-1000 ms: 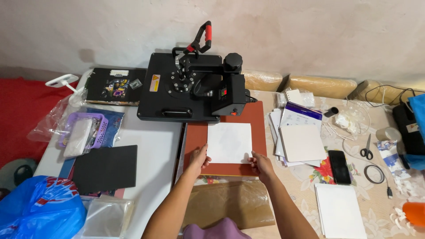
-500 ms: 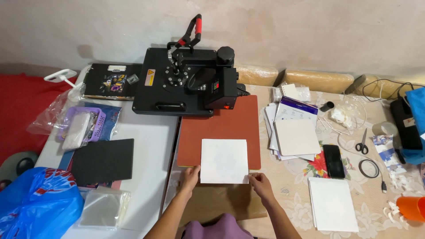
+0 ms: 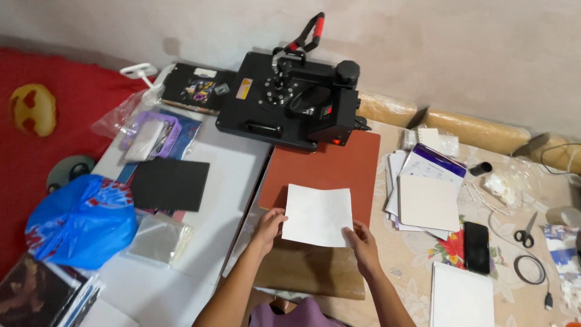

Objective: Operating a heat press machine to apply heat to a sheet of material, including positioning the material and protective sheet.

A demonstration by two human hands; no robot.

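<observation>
1. Now the left hand (image 3: 268,225) and the right hand (image 3: 362,242) both hold one white sheet (image 3: 318,214); the left pinches the sheet's near left corner, the right pinches its near right corner; the fingers are closed on the paper's edge, not spread.
2. Where the sheet lies: flat over the near end of the brown mat (image 3: 327,172), its near edge hanging just past the mat toward the person; below it shows a tan sheet (image 3: 308,269).
3. The key relation: the sheet stretches away from both grips, toward the black heat press (image 3: 290,100) at the far end of the mat; it is nearly square, a touch wider than deep, and turned slightly askew to the mat's edges; each hand is equally near, one at each corner.
4. Round about: a black pad (image 3: 169,183) and a blue bag (image 3: 82,221) lie to the left; a stack of white papers (image 3: 423,197), a dark phone (image 3: 476,246) and scissors (image 3: 525,231) lie to the right, all well apart from the hands.
</observation>
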